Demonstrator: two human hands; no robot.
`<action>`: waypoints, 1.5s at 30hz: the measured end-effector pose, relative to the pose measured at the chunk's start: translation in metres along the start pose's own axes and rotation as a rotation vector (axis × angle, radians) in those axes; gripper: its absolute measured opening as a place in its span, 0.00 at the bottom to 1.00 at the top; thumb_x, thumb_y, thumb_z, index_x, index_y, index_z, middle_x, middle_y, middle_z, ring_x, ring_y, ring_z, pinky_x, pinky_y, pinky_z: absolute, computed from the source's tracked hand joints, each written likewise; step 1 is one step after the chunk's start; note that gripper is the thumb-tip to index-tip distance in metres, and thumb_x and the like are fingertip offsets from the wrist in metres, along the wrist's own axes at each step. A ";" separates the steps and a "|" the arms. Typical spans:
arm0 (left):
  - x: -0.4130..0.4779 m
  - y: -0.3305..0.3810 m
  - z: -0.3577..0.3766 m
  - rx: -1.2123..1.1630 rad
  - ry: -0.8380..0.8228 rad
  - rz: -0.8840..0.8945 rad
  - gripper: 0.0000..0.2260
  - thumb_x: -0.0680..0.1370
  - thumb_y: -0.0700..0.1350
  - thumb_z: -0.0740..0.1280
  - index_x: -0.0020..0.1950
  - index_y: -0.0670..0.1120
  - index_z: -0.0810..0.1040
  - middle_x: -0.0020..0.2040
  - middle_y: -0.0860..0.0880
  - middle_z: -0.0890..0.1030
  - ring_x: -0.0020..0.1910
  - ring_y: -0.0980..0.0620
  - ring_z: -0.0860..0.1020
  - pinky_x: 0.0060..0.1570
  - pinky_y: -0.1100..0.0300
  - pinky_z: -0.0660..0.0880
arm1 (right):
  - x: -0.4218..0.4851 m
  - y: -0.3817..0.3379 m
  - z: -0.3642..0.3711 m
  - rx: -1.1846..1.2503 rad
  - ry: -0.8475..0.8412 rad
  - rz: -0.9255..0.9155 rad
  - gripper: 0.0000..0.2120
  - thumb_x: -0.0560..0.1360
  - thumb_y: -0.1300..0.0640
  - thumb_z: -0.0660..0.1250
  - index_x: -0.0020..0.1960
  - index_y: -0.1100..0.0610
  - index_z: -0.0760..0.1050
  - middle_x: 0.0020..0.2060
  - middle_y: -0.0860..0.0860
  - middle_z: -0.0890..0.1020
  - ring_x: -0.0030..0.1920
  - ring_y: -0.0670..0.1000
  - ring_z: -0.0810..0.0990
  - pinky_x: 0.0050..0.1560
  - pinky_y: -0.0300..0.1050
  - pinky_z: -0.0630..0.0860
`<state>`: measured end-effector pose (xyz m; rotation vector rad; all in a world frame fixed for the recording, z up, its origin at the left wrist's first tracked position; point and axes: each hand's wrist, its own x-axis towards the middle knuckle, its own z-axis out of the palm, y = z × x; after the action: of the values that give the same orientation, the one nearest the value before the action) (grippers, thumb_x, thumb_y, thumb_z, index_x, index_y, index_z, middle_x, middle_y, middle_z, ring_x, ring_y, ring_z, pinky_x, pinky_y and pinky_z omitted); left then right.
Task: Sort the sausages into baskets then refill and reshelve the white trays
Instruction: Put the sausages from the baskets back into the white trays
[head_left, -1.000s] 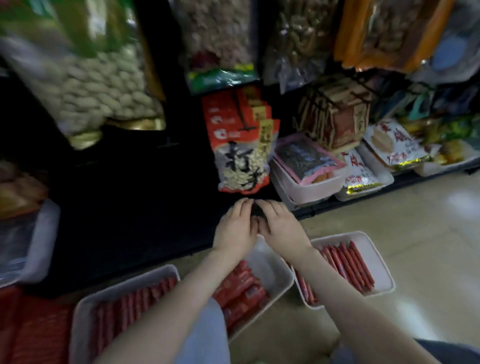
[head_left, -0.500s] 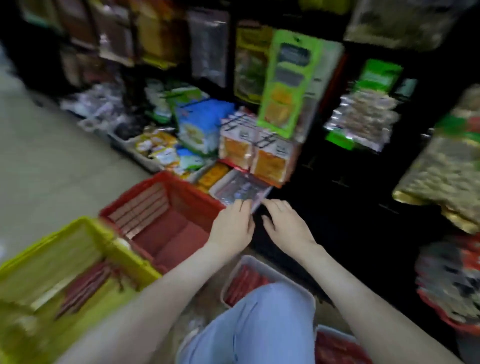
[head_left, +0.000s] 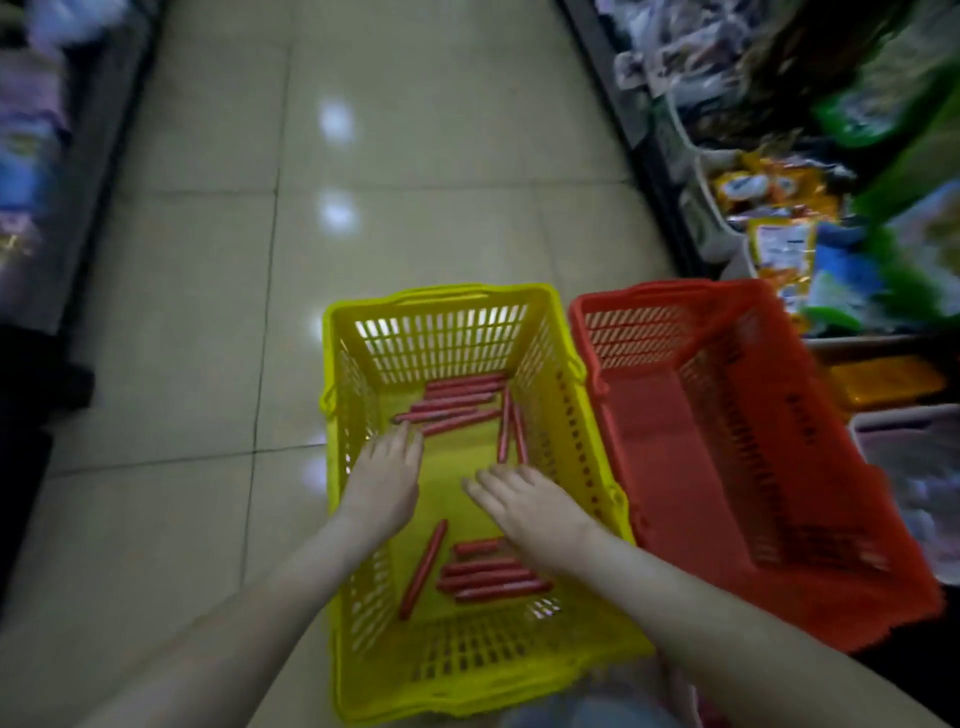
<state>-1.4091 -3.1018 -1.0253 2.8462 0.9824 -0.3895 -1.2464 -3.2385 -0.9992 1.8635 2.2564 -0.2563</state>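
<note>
1. One yellow slatted plastic basket (head_left: 431, 300): rectangular, open-topped, standing on the pale glossy tiled floor (head_left: 415, 156) at centre, toward 6 o'clock of the view. Contains every sausage listed below.
2. One red slatted plastic basket (head_left: 649, 292): same pattern, at 3 o'clock of the yellow one, long walls side by side and just about touching.
3. Person's left hand (head_left: 387, 478): palm down, fingers straight and close together, gripping nothing. Inside the yellow basket near its 9 o'clock wall, fingertips aimed at 12 o'clock.
4. Person's right hand (head_left: 524, 501): palm down, fingers straight and slightly spread, gripping nothing. Over the basket's middle, fingertips aimed at about 10 o'clock.
5. One far cluster of thin red sausages (head_left: 457, 400): lying crosswise at the basket's 12 o'clock end, directly ahead of the left fingertips. Nearest end just at those fingertips; contact not discernible.
6. One pair of red sausages (head_left: 511, 431): lying lengthwise by the 3 o'clock wall, just beyond the right hand at its 12 o'clock.
7. One near cluster of red sausages (head_left: 488, 577): lying crosswise at the right hand's 6 o'clock, partly covered by the wrist.
8. One single red sausage (head_left: 423, 566): lying diagonally between both forearms, at 6 o'clock of the left hand.
9. Blurred shelf of snack packets (head_left: 779, 244): at 2 o'clock, beyond the red basket.
</note>
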 end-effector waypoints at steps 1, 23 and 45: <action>0.003 -0.005 0.007 0.037 -0.003 -0.011 0.30 0.56 0.42 0.77 0.58 0.38 0.80 0.57 0.36 0.79 0.53 0.38 0.80 0.53 0.48 0.77 | 0.009 -0.004 0.020 -0.039 -0.090 -0.035 0.47 0.59 0.37 0.76 0.72 0.56 0.66 0.64 0.55 0.75 0.63 0.54 0.75 0.59 0.50 0.73; 0.035 0.067 0.094 0.293 -0.342 -0.088 0.34 0.82 0.58 0.49 0.76 0.40 0.35 0.77 0.40 0.47 0.76 0.41 0.48 0.71 0.36 0.46 | 0.054 -0.006 0.177 -0.088 -0.009 0.095 0.07 0.70 0.60 0.56 0.48 0.57 0.68 0.32 0.51 0.76 0.33 0.52 0.76 0.34 0.47 0.72; 0.031 0.120 -0.109 -1.550 -0.112 -0.024 0.07 0.74 0.49 0.69 0.51 0.51 0.76 0.47 0.48 0.81 0.46 0.52 0.79 0.50 0.50 0.77 | -0.059 0.058 -0.103 1.325 0.398 0.900 0.07 0.71 0.61 0.73 0.42 0.54 0.75 0.25 0.48 0.78 0.21 0.45 0.74 0.19 0.36 0.66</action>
<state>-1.2894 -3.1580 -0.9272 1.3781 0.7277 0.1927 -1.1836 -3.2566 -0.8846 3.5161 1.0083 -1.5505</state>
